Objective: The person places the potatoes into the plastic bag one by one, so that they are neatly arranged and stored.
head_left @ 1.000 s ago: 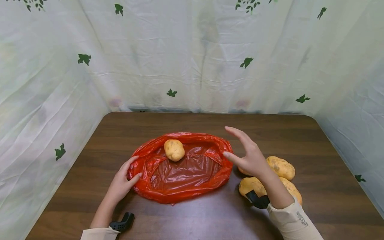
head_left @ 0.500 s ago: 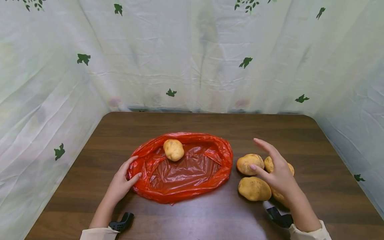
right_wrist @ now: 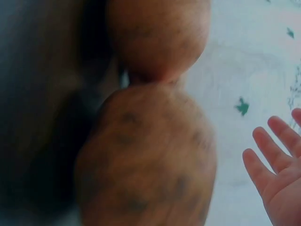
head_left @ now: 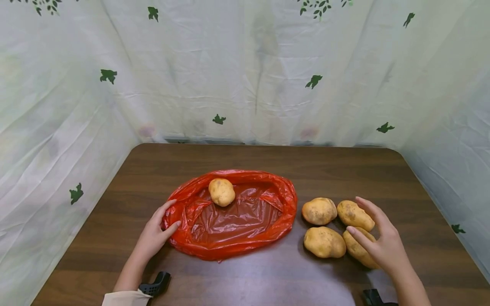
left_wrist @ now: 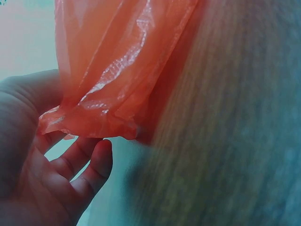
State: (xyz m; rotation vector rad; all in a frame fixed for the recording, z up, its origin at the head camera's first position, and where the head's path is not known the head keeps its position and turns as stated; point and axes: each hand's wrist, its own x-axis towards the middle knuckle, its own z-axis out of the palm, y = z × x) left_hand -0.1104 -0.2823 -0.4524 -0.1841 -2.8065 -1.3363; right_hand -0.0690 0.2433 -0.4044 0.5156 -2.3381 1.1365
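Note:
A red plastic bag (head_left: pixel 237 250) lies on the table with its mouth spread wide, and one potato (head_left: pixel 222 192) sits in it towards the back. My left hand (head_left: pixel 155 231) grips the bag's left side; in the left wrist view some fingers (left_wrist: pixel 101 160) curl beneath the crumpled red film. Right of the bag several potatoes lie in a close cluster, among them a front left potato (head_left: pixel 324 242) and a back left potato (head_left: pixel 319 211). Over the cluster's right side my right hand (head_left: pixel 384 242) is spread, thumb and fingers apart, partly covering the front right potato (head_left: pixel 356 250). It holds nothing.
The brown wooden table (head_left: pixel 268 280) reaches back to a pale curtain (head_left: pixel 245 72) with green leaf and bird shapes. Black wrist devices sit under both wrists, the left one (head_left: pixel 156 284) close to the tabletop.
My right hand has moved right and towards me, from beside the bag's right rim to over the potato cluster. The left hand and the bag have stayed in place.

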